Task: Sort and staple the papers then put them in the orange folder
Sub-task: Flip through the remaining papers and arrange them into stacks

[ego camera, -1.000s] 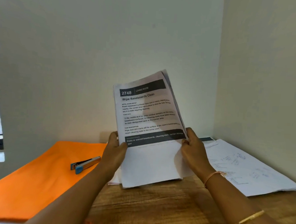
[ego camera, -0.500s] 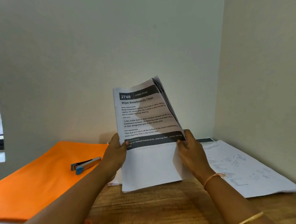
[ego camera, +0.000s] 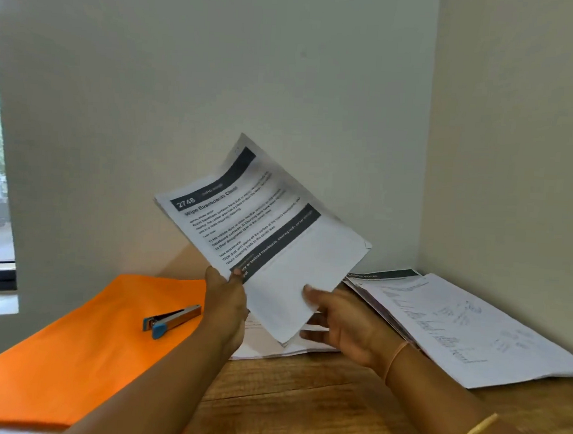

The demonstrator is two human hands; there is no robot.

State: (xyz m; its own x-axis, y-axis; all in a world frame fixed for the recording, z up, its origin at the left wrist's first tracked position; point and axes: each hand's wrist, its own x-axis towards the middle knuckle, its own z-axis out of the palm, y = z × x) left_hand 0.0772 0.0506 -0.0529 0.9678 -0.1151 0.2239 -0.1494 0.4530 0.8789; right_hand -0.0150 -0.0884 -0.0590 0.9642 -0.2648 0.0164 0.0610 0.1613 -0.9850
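Two hands: the sheaf (ego camera: 261, 235) is pinched at its lower left edge by the left hand (ego camera: 226, 301), thumb on the printed face; the right hand (ego camera: 347, 326) is blurred, fingers spread loose just beside the lower corner, no grip seen
Sheaf: held tilted above the table (ego camera: 302, 400); its edges are best squared on the wood before stapling
Stapler (ego camera: 172, 320): laid on the orange folder (ego camera: 72, 348), near the left hand
Orange folder: laid flat and closed; nothing is seen inside
Pile at right (ego camera: 471, 332): loose sheets, lying on the table
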